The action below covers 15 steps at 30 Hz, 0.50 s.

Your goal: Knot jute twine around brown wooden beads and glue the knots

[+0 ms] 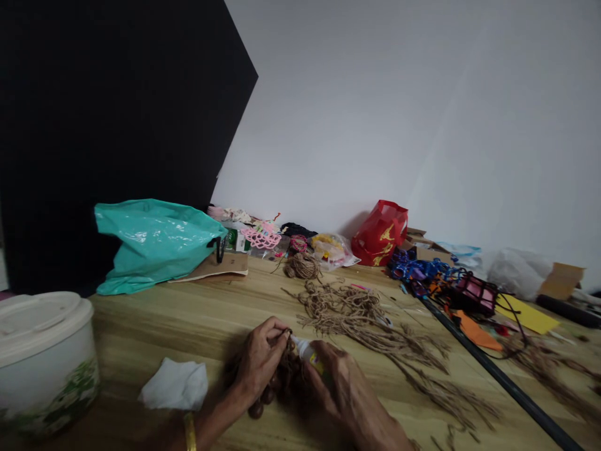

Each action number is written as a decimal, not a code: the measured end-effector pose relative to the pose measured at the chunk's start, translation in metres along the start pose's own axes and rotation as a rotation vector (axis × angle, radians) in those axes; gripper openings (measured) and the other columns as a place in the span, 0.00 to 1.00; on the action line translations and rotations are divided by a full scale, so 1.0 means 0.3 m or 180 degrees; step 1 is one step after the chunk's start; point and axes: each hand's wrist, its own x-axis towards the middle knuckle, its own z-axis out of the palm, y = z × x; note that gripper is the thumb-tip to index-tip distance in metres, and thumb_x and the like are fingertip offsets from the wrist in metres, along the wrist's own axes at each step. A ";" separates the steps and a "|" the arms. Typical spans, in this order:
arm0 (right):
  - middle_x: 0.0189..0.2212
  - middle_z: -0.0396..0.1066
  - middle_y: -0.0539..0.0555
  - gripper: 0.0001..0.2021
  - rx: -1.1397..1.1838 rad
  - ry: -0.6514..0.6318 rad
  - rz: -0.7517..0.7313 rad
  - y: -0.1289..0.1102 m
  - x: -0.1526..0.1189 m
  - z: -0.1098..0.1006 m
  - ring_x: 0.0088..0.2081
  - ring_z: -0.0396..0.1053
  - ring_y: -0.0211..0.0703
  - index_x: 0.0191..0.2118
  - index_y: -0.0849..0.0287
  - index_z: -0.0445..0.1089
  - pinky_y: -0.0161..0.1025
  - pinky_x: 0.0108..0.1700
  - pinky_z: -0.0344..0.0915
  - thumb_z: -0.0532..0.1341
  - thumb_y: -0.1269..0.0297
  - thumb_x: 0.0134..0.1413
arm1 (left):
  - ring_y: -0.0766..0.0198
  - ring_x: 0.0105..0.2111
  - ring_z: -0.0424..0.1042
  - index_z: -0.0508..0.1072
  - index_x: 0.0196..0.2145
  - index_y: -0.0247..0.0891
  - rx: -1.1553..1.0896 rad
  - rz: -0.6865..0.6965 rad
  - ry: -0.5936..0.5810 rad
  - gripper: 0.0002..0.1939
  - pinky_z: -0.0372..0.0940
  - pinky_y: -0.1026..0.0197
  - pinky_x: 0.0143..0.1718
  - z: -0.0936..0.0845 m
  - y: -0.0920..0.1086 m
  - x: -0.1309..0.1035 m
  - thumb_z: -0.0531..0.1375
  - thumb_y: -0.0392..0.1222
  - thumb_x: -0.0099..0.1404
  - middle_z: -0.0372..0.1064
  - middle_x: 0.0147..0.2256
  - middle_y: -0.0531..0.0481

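Note:
My left hand (258, 357) is closed in a pinch on a brown knotted cord with round brown beads (267, 396) hanging below it. Wrapped in my right hand (345, 382) is a small glue bottle (306, 352) with a pale tip and a yellowish label. Its nozzle points at the cord by my left fingertips; whether it touches cannot be made out. Part of the beaded piece lies hidden behind my left hand and in shadow. A loose pile of brown cords (347, 307) spreads just beyond my right hand, with a bundled coil (302, 267) behind it.
A white folded tissue (174, 383) and a lidded white tub (44, 369) stand on the left. Behind are a turquoise bag (157, 244) and a red bag (381, 235). A dark rod (498, 373) crosses the right side, near blue cords (417, 269) and yellow paper (528, 313).

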 end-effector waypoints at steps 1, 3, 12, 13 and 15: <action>0.33 0.74 0.56 0.05 0.0003 0.0016 0.0000 0.002 -0.001 0.002 0.30 0.71 0.43 0.39 0.58 0.66 0.35 0.32 0.62 0.53 0.67 0.62 | 0.56 0.30 0.76 0.73 0.27 0.40 -0.0006 0.0000 -0.0008 0.07 0.67 0.61 0.32 0.001 -0.002 0.000 0.59 0.45 0.57 0.77 0.27 0.48; 0.33 0.74 0.56 0.05 -0.0004 0.0020 -0.0010 0.007 -0.001 0.006 0.30 0.71 0.43 0.39 0.58 0.66 0.35 0.32 0.62 0.54 0.66 0.62 | 0.56 0.30 0.76 0.73 0.27 0.40 -0.0038 0.0002 -0.0024 0.07 0.67 0.62 0.32 0.001 -0.003 -0.001 0.60 0.46 0.56 0.77 0.26 0.48; 0.32 0.74 0.55 0.06 -0.0002 -0.0113 0.0039 0.006 0.001 0.001 0.31 0.71 0.44 0.38 0.58 0.65 0.36 0.33 0.61 0.52 0.64 0.63 | 0.58 0.27 0.74 0.73 0.26 0.41 -0.0117 0.0021 -0.0053 0.08 0.66 0.63 0.29 0.001 0.003 -0.005 0.60 0.46 0.57 0.76 0.25 0.49; 0.32 0.74 0.55 0.07 0.0007 -0.0112 0.0034 0.005 0.000 0.001 0.31 0.71 0.44 0.38 0.58 0.65 0.36 0.33 0.61 0.52 0.63 0.63 | 0.58 0.27 0.74 0.73 0.26 0.41 -0.0123 -0.0005 -0.0047 0.07 0.66 0.63 0.29 0.001 0.001 -0.005 0.60 0.46 0.57 0.76 0.25 0.50; 0.32 0.74 0.55 0.07 0.0067 -0.0036 0.0023 0.002 -0.003 0.000 0.31 0.70 0.43 0.38 0.58 0.66 0.36 0.33 0.62 0.53 0.63 0.63 | 0.58 0.27 0.74 0.73 0.26 0.41 -0.0160 -0.0016 -0.0046 0.07 0.67 0.63 0.30 0.002 0.000 -0.007 0.61 0.46 0.56 0.76 0.26 0.50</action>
